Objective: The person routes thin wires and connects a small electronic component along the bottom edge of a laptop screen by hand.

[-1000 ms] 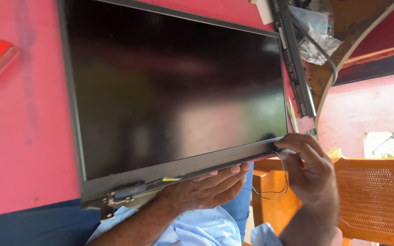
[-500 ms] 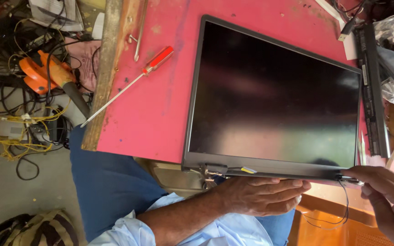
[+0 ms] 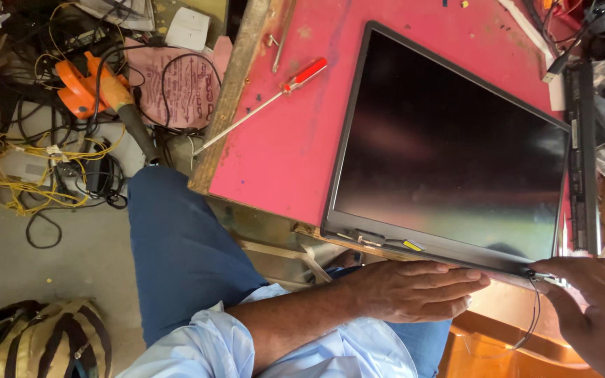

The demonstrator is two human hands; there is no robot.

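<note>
1. The left hand (image 3: 414,288) lies flat, fingers extended (grip open), under the near edge of the laptop screen panel (image 3: 449,150).
2. The right hand (image 3: 596,304) pinches the panel's near corner, where a thin cable hangs.
3. The panel, dark, glossy and grey-framed, lies on the red desk (image 3: 281,154).
4. Beyond it lies a red-handled screwdriver (image 3: 267,101).

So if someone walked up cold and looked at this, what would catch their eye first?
The big dark laptop screen panel lying on the bright pink worktable, its near edge overhanging the table. The left hand lies flat along that near edge while the right hand pinches the panel's corner by a thin black cable. Further left, a red-handled screwdriver rests on the table, with an orange power tool in tangled wires on the floor.
</note>
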